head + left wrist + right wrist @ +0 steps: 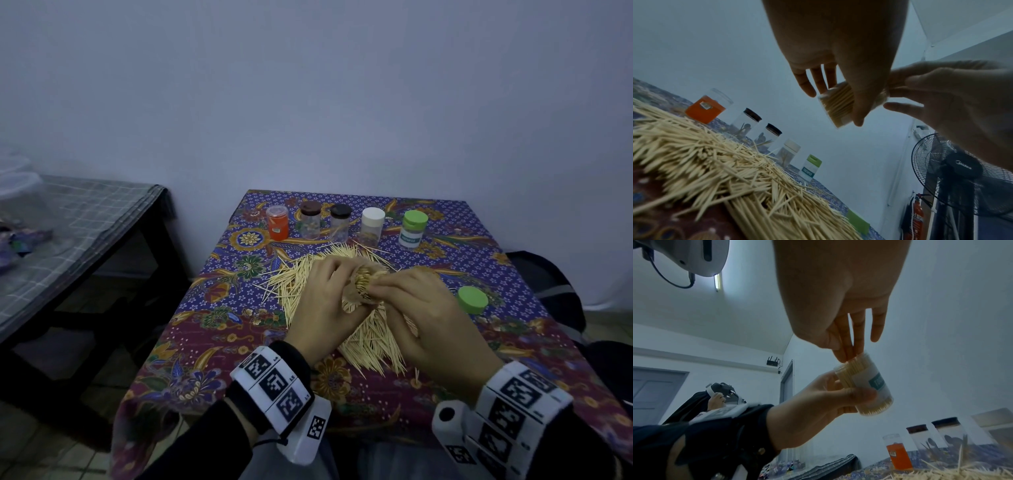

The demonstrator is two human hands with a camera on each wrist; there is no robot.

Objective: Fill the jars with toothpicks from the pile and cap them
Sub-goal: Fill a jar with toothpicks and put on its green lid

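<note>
**Open jar held over the pile, nearly full**

The left hand grips a clear jar above the tabletop, thumb across its label and fingers curled round the far side. The jar is tilted, its open mouth toward the person, and packed with toothpicks. The right hand meets it at the mouth: thumb and the first fingers are pressed together, pinching toothpick ends at the rim, with the little finger held apart.

Below both hands lies the pile, spread across the middle of the cloth. A loose green cap sits on the tabletop just right of the right hand. Along the far edge stand five capped jars in a row: orange jar, two brown-capped jars, a white-capped jar and a green-capped jar labelled "TOOTHPICK".
</note>
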